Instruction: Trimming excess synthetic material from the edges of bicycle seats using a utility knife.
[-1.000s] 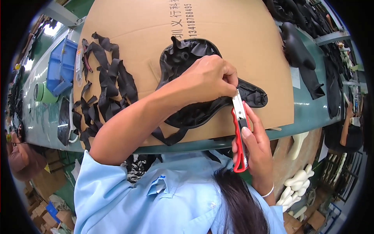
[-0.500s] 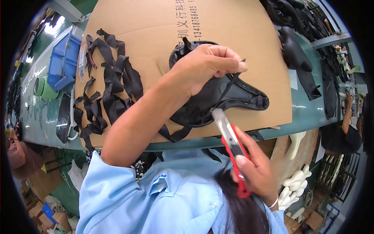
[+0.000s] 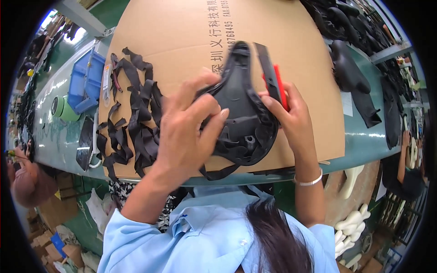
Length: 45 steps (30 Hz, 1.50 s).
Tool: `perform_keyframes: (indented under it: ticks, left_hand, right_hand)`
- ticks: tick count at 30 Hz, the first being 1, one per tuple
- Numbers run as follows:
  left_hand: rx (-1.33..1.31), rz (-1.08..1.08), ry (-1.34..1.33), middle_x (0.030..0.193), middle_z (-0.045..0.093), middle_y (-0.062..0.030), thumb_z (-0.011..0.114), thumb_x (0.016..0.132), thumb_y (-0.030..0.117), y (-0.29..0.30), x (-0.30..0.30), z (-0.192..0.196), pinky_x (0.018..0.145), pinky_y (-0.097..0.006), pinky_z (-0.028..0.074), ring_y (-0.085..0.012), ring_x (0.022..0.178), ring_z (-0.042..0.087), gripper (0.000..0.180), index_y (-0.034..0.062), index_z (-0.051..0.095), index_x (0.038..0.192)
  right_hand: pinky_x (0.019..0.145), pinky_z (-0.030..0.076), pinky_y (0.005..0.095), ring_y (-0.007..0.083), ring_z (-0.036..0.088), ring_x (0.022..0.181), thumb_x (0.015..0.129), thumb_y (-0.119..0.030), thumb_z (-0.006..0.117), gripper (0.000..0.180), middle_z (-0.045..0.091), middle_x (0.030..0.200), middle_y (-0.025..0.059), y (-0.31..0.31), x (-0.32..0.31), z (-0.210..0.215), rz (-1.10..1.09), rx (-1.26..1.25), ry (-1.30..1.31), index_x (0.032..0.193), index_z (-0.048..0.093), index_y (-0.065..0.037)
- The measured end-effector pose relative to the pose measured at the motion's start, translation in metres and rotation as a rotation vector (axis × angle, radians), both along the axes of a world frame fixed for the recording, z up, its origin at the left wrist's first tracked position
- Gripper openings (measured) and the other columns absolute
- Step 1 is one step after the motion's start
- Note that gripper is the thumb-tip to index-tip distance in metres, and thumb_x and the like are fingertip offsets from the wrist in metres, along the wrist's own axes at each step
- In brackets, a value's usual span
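A black bicycle saddle [image 3: 236, 107] lies upside down on the cardboard sheet [image 3: 182, 36], its narrow nose pointing away from me. My left hand [image 3: 184, 123] is over the saddle's left edge, slightly smeared by motion, with its fingers apart and nothing visible in them. Gripped in my right hand [image 3: 293, 107] is a red utility knife [image 3: 278, 86], its long dark blade end pointing away from me beside the saddle's right edge. The right fingers are close to that edge; whether they touch it I cannot tell. A loose black strip [image 3: 223, 173] lies at the saddle's near end.
Black offcut strips [image 3: 139, 111] are heaped left of the saddle, near a blue bin [image 3: 84, 84] and a green tape roll [image 3: 63, 108]. Black saddle covers [image 3: 348, 68] lie at the right. White saddle-like forms [image 3: 353, 225] are below the table. Other people work at both sides.
The saddle has turned so its nose points away instead of right. My left hand has moved left and opened, no longer pinching a thin strip. The knife has moved away from me, beside the nose.
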<state>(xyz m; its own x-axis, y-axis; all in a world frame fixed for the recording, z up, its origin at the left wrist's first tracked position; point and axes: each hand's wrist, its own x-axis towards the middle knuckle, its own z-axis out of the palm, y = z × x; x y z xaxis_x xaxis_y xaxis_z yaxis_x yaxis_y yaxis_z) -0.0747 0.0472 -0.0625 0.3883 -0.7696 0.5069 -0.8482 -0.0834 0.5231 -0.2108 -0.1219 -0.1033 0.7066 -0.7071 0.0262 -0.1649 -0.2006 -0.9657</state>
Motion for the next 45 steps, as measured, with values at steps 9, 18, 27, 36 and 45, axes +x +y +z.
perform_keyframes:
  ticks: [9, 18, 27, 36, 45]
  left_hand:
    - [0.431, 0.184, 0.293, 0.06, 0.058, -0.0115, 0.06, 0.089, 0.043, -0.037, -0.037, -0.02, 0.05, -0.038, 0.041, -0.0291, 0.053, 0.057, 0.042, 0.0026, 0.06, 0.075]
    - [0.107, 0.134, 0.529, 0.056, 0.044, -0.009, 0.06, 0.083, 0.013, -0.031, -0.049, -0.034, 0.065, -0.037, 0.03, -0.0247, 0.061, 0.039, 0.029, 0.004, 0.045, 0.059]
    - [-0.186, 0.177, 0.632, 0.054, 0.044, -0.008, 0.058, 0.078, 0.008, -0.032, -0.052, -0.049, 0.063, -0.036, 0.03, -0.0223, 0.056, 0.037, 0.025, 0.0027, 0.045, 0.058]
    - [-0.189, 0.102, 0.73, 0.053, 0.042, -0.0075, 0.058, 0.077, 0.007, -0.025, -0.051, -0.052, 0.059, -0.033, 0.03, -0.0191, 0.054, 0.034, 0.023, 0.0002, 0.043, 0.059]
    - [-0.745, 0.203, 1.438, 0.068, 0.038, 0.0084, 0.058, 0.086, 0.014, -0.03, -0.051, -0.044, 0.055, -0.018, 0.027, -0.0003, 0.06, 0.032, 0.014, 0.0113, 0.052, 0.074]
  right_hand:
    - [0.064, 0.049, 0.0234, 0.0086, 0.063, 0.075, 0.088, -0.017, 0.065, 0.028, 0.064, 0.084, 0.0036, 0.017, -0.036, 0.027, -0.096, 0.116, 0.035, 0.109, 0.057, 0.0]
    - [0.053, 0.044, 0.028, 0.0172, 0.053, 0.056, 0.086, -0.01, 0.065, 0.045, 0.061, 0.075, 0.0093, 0.018, -0.07, 0.051, 0.158, -0.641, 0.199, 0.13, 0.054, -0.008]
    - [0.047, 0.038, 0.0335, 0.0192, 0.046, 0.047, 0.081, -0.011, 0.068, 0.059, 0.043, 0.059, 0.0047, 0.037, -0.066, 0.077, 0.405, -0.965, 0.624, 0.136, 0.052, -0.023]
    - [0.048, 0.036, 0.0353, 0.0225, 0.045, 0.05, 0.083, -0.007, 0.064, 0.056, 0.044, 0.059, 0.0068, 0.04, -0.055, 0.078, 0.353, -0.872, 0.6, 0.136, 0.052, -0.018]
    - [0.046, 0.042, 0.0374, 0.0262, 0.051, 0.048, 0.085, -0.012, 0.066, 0.06, 0.049, 0.064, 0.0082, 0.1, -0.094, 0.052, 0.081, -0.611, 0.619, 0.141, 0.045, -0.016]
